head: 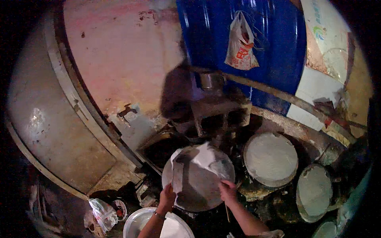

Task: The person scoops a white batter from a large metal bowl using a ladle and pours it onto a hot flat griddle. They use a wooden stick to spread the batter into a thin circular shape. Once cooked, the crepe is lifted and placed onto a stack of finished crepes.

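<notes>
A round flat griddle lies before me, with a white batter-like patch on its far part and a white strip along its left side. My right hand is closed around a thin stick above the griddle's right part; the stick's lower end juts out below the fist. My left hand is at the griddle's left rim with its fingers curled. Whether it grips something thin there is unclear. Beneath my left forearm stands a white bucket containing a white mass.
To the right are round pans with pale contents, one large and one farther right. A metal pot sits on a block ledge behind the griddle. A plastic bag hangs on the blue panel. Another bag lies lower left.
</notes>
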Motion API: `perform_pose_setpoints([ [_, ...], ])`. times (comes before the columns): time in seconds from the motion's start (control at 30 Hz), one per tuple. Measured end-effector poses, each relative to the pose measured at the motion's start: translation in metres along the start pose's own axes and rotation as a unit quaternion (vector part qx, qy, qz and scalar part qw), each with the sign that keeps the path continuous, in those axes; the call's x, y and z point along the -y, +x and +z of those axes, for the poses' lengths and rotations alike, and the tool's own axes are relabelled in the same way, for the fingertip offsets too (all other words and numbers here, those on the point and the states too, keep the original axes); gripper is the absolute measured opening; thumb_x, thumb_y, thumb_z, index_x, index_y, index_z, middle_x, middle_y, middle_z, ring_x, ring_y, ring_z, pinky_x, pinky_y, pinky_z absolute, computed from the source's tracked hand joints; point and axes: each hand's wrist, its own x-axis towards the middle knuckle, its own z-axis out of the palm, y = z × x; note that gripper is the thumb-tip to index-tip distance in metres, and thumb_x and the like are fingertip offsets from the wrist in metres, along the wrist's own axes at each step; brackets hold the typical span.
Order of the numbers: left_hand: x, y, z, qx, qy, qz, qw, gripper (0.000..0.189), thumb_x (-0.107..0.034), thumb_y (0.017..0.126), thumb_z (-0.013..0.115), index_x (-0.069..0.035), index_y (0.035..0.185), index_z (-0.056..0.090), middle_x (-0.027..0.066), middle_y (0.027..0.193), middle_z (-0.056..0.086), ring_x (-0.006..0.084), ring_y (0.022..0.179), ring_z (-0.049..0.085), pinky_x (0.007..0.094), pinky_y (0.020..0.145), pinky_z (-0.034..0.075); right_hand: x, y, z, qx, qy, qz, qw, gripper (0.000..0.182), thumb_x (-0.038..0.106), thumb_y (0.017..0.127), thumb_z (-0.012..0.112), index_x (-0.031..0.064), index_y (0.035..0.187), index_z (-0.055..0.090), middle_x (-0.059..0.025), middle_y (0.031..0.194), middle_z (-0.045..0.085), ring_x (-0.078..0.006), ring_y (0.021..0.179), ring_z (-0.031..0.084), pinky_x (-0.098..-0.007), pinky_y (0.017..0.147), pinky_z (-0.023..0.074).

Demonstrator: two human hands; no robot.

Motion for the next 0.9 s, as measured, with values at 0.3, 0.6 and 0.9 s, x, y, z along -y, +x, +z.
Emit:
perform_pose_setpoints([
  [0.3,-0.03,-0.116,-0.017,-0.022,-0.023,-0.077,0.997,0.043,-0.004,0.08,0.054,-0.009,0.121,0.042,0.002,0.06,0.048,0.0107,0.042,0.042,0.0246,0.035,0.036,0.012,0.021,0.016,0.122,-0.147,-0.048,0.98,0.025,0.019,0.074,0.066,0.0015,0.092,0.063,-0.0033,0.079,0.062,-0.0117,0.069,0.056,-0.0271,0.063,0.0453],
  [0.6,-0.02,-0.194,-0.076,0.177,-0.562,-0.299,0.751,0.029,-0.036,0.089,0.043,-0.013,0.072,0.045,-0.0031,0.049,0.036,0.0116,0.037,0.034,0.0259,0.035,0.031,0.065,0.018,-0.015,0.299,-0.16,0.194,0.921,0.027,0.02,0.076,0.066,0.0075,0.1,0.061,0.002,0.064,0.054,-0.0059,0.043,0.041,-0.0225,0.035,0.0279],
  [0.9,-0.097,-0.235,-0.055,-0.035,-0.374,-0.186,0.908,0.044,-0.02,0.087,0.052,-0.005,0.125,0.036,-0.0034,0.056,0.036,0.0068,0.039,0.035,0.02,0.034,0.028,0.082,0.027,-0.023,0.323,-0.215,0.205,0.898,0.032,0.016,0.075,0.065,0.007,0.105,0.057,0.002,0.059,0.049,-0.0043,0.04,0.037,-0.021,0.034,0.0256],
])
